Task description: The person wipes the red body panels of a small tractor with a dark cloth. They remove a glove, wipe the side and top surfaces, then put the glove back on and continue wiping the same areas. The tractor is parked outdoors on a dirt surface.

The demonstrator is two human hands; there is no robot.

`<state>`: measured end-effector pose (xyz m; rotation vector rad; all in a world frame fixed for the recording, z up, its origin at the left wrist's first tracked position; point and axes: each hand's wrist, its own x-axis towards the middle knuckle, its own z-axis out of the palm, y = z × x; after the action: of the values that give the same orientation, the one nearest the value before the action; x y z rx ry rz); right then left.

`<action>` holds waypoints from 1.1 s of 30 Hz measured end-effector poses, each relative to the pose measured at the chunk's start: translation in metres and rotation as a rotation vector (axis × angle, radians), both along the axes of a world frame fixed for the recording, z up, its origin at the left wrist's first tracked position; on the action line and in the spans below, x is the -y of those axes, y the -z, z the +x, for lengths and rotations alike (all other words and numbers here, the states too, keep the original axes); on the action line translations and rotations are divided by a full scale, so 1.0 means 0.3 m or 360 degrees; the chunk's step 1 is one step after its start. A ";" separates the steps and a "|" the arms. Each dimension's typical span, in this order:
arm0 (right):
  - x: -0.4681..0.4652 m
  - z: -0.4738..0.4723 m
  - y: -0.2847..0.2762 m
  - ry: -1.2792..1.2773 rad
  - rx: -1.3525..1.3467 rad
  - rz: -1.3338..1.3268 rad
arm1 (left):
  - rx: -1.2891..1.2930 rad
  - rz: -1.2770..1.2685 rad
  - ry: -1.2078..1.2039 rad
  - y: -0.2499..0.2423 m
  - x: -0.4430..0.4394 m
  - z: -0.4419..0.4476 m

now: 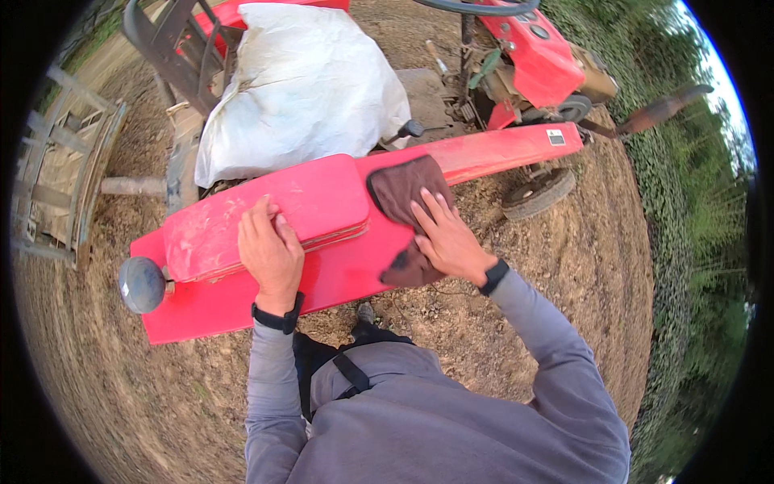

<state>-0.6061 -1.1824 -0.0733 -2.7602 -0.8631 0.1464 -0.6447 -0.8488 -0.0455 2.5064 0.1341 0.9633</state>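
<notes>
My right hand (447, 236) lies spread on a dark brown cloth (402, 187), holding it against the red metal fender (357, 260) of a tractor. Part of the cloth shows above the hand, and a lower fold hangs at the fender's near edge. My left hand (271, 248) is at the near edge of a raised red box-like cover (272, 212) on the fender. Its fingers are loosely bent, with nothing in them. Pale dusty smears mark the cover's top.
A round dark lamp (142, 284) sticks out at the fender's left end. Beyond the cover, a white plastic sheet (302, 91) drapes over what looks like the seat. The steering wheel (484, 5) and a small tyre (538, 195) are farther right. A wooden frame (66, 175) stands left on bare soil.
</notes>
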 end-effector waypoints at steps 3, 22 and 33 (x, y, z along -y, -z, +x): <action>-0.004 0.018 -0.006 -0.0054 0.0019 -0.0086 | -0.0013 -0.0021 -0.0002 0.003 0.002 0.002; -0.256 0.251 0.038 -0.0161 0.0011 0.0035 | 0.0054 0.0052 -0.0017 0.009 0.004 0.009; -0.206 0.067 -0.005 -0.0295 0.0065 0.0061 | 0.0070 0.0047 0.0000 0.017 -0.005 0.006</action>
<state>-0.5860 -1.1207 -0.0719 -2.6528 -1.1205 0.1053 -0.6429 -0.8473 -0.0505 2.5096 0.1070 1.0269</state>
